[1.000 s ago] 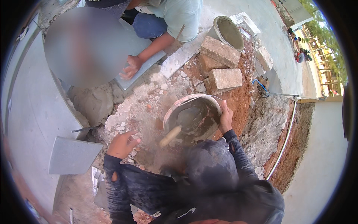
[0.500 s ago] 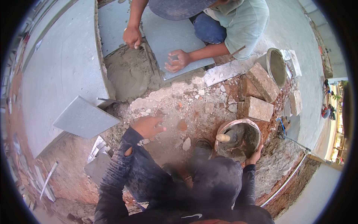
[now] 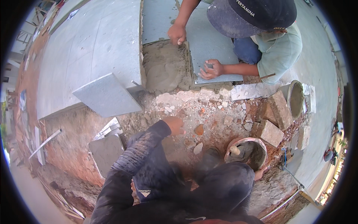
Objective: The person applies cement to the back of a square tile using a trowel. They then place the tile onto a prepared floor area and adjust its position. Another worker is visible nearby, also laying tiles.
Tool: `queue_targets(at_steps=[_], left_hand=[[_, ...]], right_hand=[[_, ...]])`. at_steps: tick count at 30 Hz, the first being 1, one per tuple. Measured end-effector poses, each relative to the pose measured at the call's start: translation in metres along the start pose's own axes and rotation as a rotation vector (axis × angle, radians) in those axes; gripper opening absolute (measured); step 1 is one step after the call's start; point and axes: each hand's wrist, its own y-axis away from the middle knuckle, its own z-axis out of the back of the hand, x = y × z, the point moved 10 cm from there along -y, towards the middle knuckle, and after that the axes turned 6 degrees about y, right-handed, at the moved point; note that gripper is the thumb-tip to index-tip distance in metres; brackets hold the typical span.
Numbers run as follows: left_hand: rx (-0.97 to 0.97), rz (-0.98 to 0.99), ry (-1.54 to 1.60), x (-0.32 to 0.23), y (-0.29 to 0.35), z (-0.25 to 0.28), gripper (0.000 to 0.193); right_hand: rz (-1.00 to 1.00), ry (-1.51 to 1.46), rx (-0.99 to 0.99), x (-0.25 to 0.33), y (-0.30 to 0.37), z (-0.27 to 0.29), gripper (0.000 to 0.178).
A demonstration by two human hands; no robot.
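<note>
My right hand (image 3: 260,173) is at the lower right side of a small bucket (image 3: 228,152), fingers against its wall and partly hidden. Grey mortar (image 3: 253,151) lies inside it, with a trowel's wooden handle (image 3: 235,150) sticking up. Over the rubble in front of my knees hovers my left hand (image 3: 173,125), back upward, loosely open, with nothing visible in it. Across from me, a co-worker's hand (image 3: 176,34) is at the edge of a wet mortar bed (image 3: 164,69). That person's other hand (image 3: 210,70) rests on a grey floor tile (image 3: 220,48).
A loose tile (image 3: 108,96) leans against the raised slab edge on the left. Several bricks (image 3: 280,111) are piled at right beside a second bucket (image 3: 295,99) of mortar. A mortar-covered board (image 3: 107,153) lies left of my leg. Broken stones cover the ground.
My view has swung left, so the scene sits further right. My left hand has moved forward, its fingers less spread. My right hand stays at the bucket, which is now nearer my knee in view.
</note>
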Motion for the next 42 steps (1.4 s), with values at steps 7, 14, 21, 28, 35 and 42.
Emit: queue_targets(at_steps=[7,14,21,28,35,42], left_hand=[[-0.134,0.029,0.002,-0.009,0.001,0.007,0.042],[-0.032,-0.091,0.127,-0.075,-0.005,-0.065,0.036],[-0.070,-0.118,0.088,-0.072,-0.014,-0.068,0.037],[-0.149,-0.223,0.089,-0.088,-0.014,-0.063,0.037],[-0.026,-0.132,0.087,-0.086,-0.009,-0.070,0.038],[-0.004,-0.154,0.124,-0.093,0.006,-0.063,0.031]], right_hand=[[-0.063,0.124,-0.091,-0.039,-0.053,0.002,0.068],[0.085,0.101,-0.301,0.010,0.007,0.037,0.064],[0.798,-0.392,0.251,0.238,0.148,0.017,0.037],[1.334,-0.133,1.163,0.341,0.450,0.007,0.027],[1.780,0.297,1.463,0.267,0.549,-0.021,0.023],[1.657,0.349,1.374,0.274,0.530,-0.035,0.024]])
